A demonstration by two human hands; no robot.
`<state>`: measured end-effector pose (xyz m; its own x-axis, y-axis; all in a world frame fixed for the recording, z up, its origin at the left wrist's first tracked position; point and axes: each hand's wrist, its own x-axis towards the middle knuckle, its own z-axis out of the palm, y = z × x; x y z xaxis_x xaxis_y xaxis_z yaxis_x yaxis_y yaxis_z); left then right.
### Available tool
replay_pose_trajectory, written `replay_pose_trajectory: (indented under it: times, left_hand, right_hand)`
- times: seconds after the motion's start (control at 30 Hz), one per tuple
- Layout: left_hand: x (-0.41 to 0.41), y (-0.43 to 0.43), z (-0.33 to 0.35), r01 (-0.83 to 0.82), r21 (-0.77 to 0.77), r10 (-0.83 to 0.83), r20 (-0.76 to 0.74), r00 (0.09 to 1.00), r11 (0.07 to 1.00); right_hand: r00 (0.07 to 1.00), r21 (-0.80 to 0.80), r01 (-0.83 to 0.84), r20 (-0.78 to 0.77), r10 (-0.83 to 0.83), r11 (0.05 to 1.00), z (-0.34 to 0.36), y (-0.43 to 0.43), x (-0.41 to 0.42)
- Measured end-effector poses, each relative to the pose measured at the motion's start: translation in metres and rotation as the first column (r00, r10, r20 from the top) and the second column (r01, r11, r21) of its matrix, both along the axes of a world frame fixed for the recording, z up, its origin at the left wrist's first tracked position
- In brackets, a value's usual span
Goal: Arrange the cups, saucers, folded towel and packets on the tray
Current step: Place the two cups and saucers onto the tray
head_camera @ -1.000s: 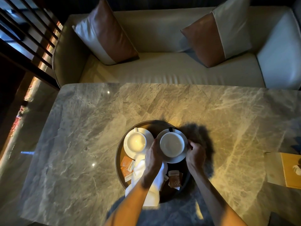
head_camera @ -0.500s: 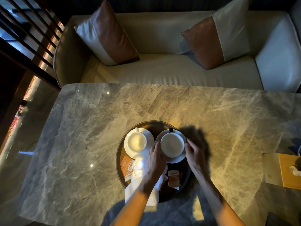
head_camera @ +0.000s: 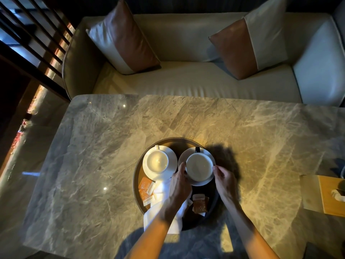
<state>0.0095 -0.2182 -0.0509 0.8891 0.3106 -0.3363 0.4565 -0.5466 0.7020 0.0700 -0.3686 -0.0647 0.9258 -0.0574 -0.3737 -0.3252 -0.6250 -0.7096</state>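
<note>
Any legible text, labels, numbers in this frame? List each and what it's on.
Nothing here can be read.
Orange packets: dark print on the white end strip, too small and blurred to read.
Brown packets: pale strip along the top edge, any print too blurred to read.
Tray: no marking shows.

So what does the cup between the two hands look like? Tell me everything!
The cup is round, white and glossy, like china, and looks empty. It stands upright on a white saucer at the far right of the round dark tray. What looks like a dark handle pokes out on its far side. The left hand holds its left side, the right hand its right side.
</note>
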Motion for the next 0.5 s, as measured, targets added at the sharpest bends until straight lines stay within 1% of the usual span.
replay_pose_trajectory:
  times: [0.2, 0.5]
  left_hand:
    - [0.0004, 0.0002, 0.0004, 0.008, 0.011, -0.008, -0.018, 1.0, 1.0]
    - [0.0006, -0.0004, -0.0028, 0.023, 0.023, -0.022, -0.061, 0.998, 0.999]
  right_hand:
    - [1.0, -0.029, 0.01, 0.001, -0.01, 1.0, -0.0021, 0.0014, -0.0029]
    - [1.0, 0.006, 0.004, 0.015, -0.004, 1.0, 0.0, 0.0011, -0.0047]
